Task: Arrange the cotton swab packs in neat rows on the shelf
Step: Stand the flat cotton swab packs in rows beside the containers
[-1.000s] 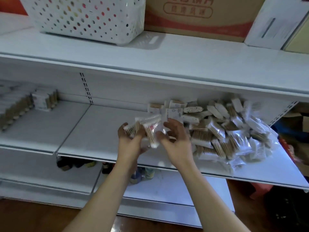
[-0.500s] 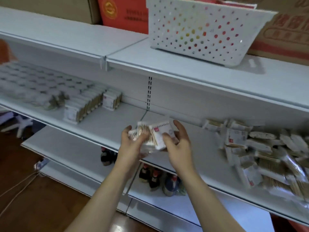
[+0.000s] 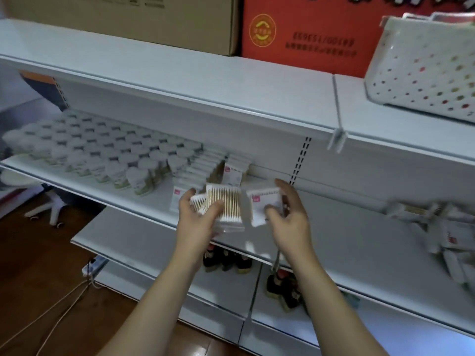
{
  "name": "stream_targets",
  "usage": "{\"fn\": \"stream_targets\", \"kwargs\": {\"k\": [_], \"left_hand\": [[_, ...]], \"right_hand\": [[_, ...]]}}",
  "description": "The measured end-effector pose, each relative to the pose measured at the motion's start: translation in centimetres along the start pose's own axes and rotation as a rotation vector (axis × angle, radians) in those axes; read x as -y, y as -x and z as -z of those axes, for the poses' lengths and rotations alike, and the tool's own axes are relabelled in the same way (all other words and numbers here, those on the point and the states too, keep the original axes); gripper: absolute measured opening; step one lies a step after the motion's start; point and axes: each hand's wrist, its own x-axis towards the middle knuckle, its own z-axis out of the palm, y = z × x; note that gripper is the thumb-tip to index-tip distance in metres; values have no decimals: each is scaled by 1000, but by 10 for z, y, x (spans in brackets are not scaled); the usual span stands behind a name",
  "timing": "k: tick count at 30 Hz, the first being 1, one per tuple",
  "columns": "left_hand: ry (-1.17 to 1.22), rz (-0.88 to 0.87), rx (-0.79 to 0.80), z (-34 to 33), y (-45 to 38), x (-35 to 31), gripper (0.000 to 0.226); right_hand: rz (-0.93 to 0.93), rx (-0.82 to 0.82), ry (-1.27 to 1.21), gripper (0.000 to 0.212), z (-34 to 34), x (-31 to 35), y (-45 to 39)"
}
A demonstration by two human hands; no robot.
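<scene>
Packs in both hands, carried toward the tidy rows on the left of the shelf (image 3: 334,222).

The left hand (image 3: 198,219) grips a fanned bundle of cotton swab packs (image 3: 223,206), fingers curled round at least two and probably three; the right hand (image 3: 288,214) pinches one single pack (image 3: 262,204) between thumb and fingers, label side up. These look feather-light: thin, slick film over stiff little sticks, so they will likely slide against each other. Best held across the flat faces or by the short edges. Behind the hands, two neat rows of packs (image 3: 205,168) stand upright beside the white jars (image 3: 102,150), too blurred to count. A loose heap (image 3: 442,232) lies at the far right, well apart, count unclear.
</scene>
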Motion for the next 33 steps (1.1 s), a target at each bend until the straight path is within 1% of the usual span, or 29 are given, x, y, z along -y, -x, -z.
{"fn": "stream_targets", "kwargs": {"k": [3,7,11,14,16,17,20,22,23,25,26,28,31,33], "left_hand": [[15,-23,-1,11,-26,-7,61],[-21,-40,-11,24,-61,-14,54],[-38,-66,3,32,-90,-26,54],[23,-21,32,37,-108,-30,54],[38,-11,64,42,-118,-31,57],[37,-5,84,45,-124,-33,59],[35,14,163,53,-143,-32,59],[24,17,209,60,-154,-33,57],[12,24,232,63,-158,-34,56],[-8,49,269,71,-166,-35,58],[-13,55,281,73,-167,-35,61],[-22,61,298,78,-172,-35,62],[-41,44,318,84,-176,-34,60],[-46,52,325,83,-178,-35,57]], "right_hand": [[-54,-74,40,41,-24,-14,-30],[-54,-94,122,37,-66,-40,-63],[39,-69,203,31,-102,-62,-84],[71,-127,273,33,-120,-75,-97],[82,-163,318,39,-130,-79,-102],[66,-178,319,46,-133,-81,-103],[-75,-205,300,70,-141,-90,-109],[-120,-193,361,76,-147,-92,-108],[-130,-181,393,74,-151,-92,-107],[-139,-194,406,62,-161,-90,-108],[-126,-210,403,54,-164,-90,-108],[-97,-232,438,46,-167,-90,-109],[-102,-231,501,39,-167,-91,-113],[-132,-199,494,43,-164,-92,-113]]}}
